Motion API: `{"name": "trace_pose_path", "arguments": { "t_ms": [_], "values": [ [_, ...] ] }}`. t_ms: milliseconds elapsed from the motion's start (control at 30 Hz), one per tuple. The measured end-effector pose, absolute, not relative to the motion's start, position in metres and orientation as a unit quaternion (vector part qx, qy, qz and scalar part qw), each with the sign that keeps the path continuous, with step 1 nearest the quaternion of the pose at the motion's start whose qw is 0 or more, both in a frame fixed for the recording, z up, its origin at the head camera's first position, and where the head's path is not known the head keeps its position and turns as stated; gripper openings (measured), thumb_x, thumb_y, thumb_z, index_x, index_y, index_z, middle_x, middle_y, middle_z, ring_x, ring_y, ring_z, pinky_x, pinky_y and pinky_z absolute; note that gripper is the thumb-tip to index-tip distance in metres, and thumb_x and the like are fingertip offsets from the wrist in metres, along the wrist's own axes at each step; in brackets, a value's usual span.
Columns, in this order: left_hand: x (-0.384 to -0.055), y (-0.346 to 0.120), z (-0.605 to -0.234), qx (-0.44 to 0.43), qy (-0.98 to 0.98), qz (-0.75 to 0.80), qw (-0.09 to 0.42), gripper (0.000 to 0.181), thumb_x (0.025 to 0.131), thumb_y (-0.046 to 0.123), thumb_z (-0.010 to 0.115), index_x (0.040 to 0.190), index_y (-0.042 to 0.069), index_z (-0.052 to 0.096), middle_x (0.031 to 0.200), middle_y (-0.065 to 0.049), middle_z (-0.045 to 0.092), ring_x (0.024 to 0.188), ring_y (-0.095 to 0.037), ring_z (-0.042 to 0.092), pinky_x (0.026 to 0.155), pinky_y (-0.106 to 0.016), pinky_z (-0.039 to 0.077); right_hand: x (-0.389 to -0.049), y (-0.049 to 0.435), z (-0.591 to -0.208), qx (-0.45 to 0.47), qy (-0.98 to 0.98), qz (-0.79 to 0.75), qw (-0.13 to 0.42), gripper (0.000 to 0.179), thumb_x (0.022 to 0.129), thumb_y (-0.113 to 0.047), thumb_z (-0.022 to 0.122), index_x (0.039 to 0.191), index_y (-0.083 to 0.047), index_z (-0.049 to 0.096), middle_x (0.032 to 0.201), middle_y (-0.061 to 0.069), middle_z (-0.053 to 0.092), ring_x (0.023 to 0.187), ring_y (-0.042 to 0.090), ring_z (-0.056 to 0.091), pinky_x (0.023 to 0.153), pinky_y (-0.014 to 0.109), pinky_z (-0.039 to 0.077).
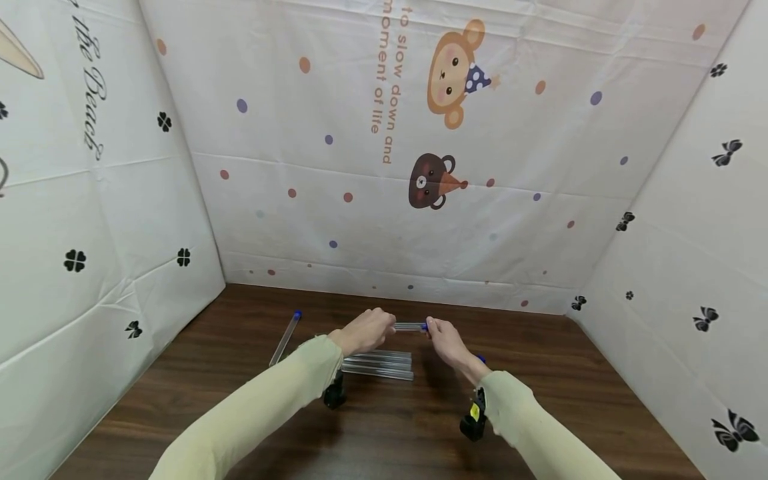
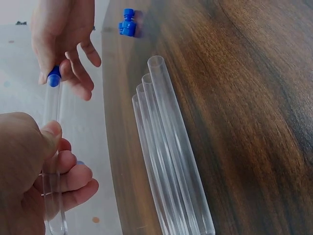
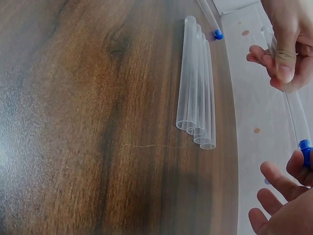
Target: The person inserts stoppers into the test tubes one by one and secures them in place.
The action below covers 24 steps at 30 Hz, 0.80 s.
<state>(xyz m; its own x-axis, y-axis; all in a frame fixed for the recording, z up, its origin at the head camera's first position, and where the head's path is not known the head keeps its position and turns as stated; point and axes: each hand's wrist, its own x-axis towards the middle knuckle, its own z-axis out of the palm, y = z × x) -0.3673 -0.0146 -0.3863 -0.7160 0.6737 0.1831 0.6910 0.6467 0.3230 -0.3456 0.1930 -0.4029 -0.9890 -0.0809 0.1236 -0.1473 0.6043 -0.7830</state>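
Observation:
Between my two hands, above the table, is a clear test tube (image 2: 53, 105). My left hand (image 1: 367, 331) grips its body between thumb and curled fingers, with the rounded end poking out below in the left wrist view. At the tube's mouth sits a blue stopper (image 2: 55, 77), pinched by the thumb and finger of my right hand (image 1: 449, 341). How deep the stopper sits I cannot tell. Beneath the left hand, several uncapped clear tubes (image 3: 188, 83) lie side by side on the table, their open ends toward the right.
To the left lies another clear tube (image 1: 285, 339) with a blue stopper on its far end. Loose blue stoppers (image 2: 128, 24) stand near the right wrist, partly hidden in the head view. White printed sheets (image 1: 360, 220) wall in the brown wooden table (image 1: 396, 433).

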Motion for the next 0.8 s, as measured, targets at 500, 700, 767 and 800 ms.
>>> {"name": "trace_pose_path", "arguments": {
  "t_ms": [500, 700, 767, 800],
  "values": [
    [-0.3687, -0.0086, -0.3868, -0.364, -0.916, -0.164, 0.046, 0.022, 0.09, -0.009, 0.053, 0.101, 0.002, 0.068, 0.11, -0.011, 0.072, 0.098, -0.021, 0.071, 0.075, -0.024, 0.057, -0.3443, 0.1935, -0.4, 0.059, -0.895, 0.441, 0.032, 0.041, 0.107, -0.021, 0.03, 0.079, -0.003, 0.055, 0.106, 0.021, 0.064, 0.096, 0.031, 0.055, 0.078, 0.033, 0.041],
    [-0.369, -0.0077, -0.389, -0.372, -0.912, -0.167, 0.051, 0.023, 0.088, -0.011, 0.052, 0.101, 0.001, 0.067, 0.111, -0.011, 0.072, 0.1, -0.022, 0.07, 0.079, -0.027, 0.057, -0.3452, 0.1938, -0.3995, 0.054, -0.897, 0.437, 0.036, 0.043, 0.107, -0.021, 0.03, 0.077, -0.002, 0.055, 0.109, 0.022, 0.065, 0.096, 0.031, 0.056, 0.076, 0.031, 0.04],
    [-0.3689, -0.0075, -0.3891, -0.373, -0.911, -0.166, 0.055, 0.023, 0.088, -0.011, 0.052, 0.1, 0.001, 0.067, 0.11, -0.011, 0.072, 0.1, -0.022, 0.07, 0.079, -0.027, 0.057, -0.3456, 0.1942, -0.3996, 0.055, -0.898, 0.435, 0.035, 0.043, 0.107, -0.021, 0.03, 0.078, -0.002, 0.056, 0.11, 0.023, 0.066, 0.099, 0.033, 0.057, 0.077, 0.032, 0.04],
    [-0.369, -0.0073, -0.3891, -0.374, -0.911, -0.164, 0.057, 0.023, 0.088, -0.011, 0.052, 0.1, 0.001, 0.067, 0.11, -0.011, 0.072, 0.1, -0.022, 0.07, 0.079, -0.027, 0.057, -0.3459, 0.1945, -0.3998, 0.056, -0.898, 0.435, 0.035, 0.043, 0.107, -0.021, 0.03, 0.078, -0.002, 0.056, 0.11, 0.023, 0.066, 0.1, 0.034, 0.057, 0.078, 0.033, 0.04]
  ]
}}
